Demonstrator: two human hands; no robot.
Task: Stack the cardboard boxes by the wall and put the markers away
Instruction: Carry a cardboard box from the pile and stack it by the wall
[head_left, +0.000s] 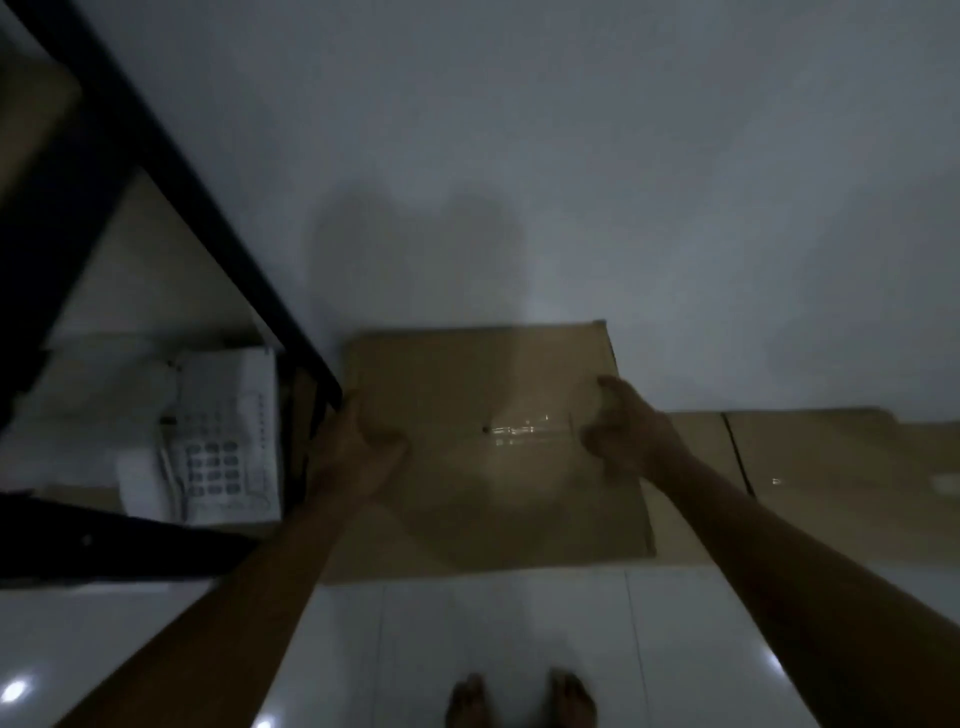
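Note:
A brown cardboard box (483, 467) with clear tape across its top stands against the white wall (519, 156). My left hand (358, 447) grips its left edge, fingers curled over the top. On the right side my right hand (623, 431) grips the box too, thumb up by the far corner. A lower cardboard box (831, 467) lies to the right along the wall. No markers show in this dim, blurred frame.
A black metal shelf frame (171, 171) rises at the left, close to the box's left edge. A white desk telephone (218, 441) lies on its lower shelf. Glossy white floor tiles (467, 623) spread below, with my bare feet (519, 701) at the bottom.

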